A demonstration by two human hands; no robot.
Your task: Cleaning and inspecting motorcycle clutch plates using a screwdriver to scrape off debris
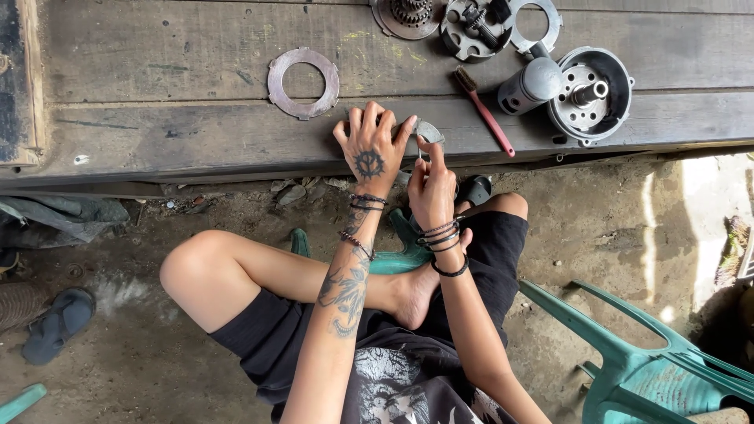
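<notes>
My left hand (371, 149) lies flat, fingers spread, pressing on a metal ring plate (429, 132) at the front edge of a wooden bench (157, 126). Most of that plate is hidden under the hand. My right hand (430, 184) is beside it, fingertips pinching the plate's right edge; whether it holds a small tool I cannot tell. Both wrists wear dark bracelets. I sit cross-legged below the bench.
Another ring plate (303, 82) lies on the bench to the left. A red-handled brush (484, 111), a grey cylinder (531, 85), a round drum housing (592, 94) and geared parts (408, 16) lie at the back right. A green plastic chair (652, 361) stands right; a sandal (56, 323) lies left.
</notes>
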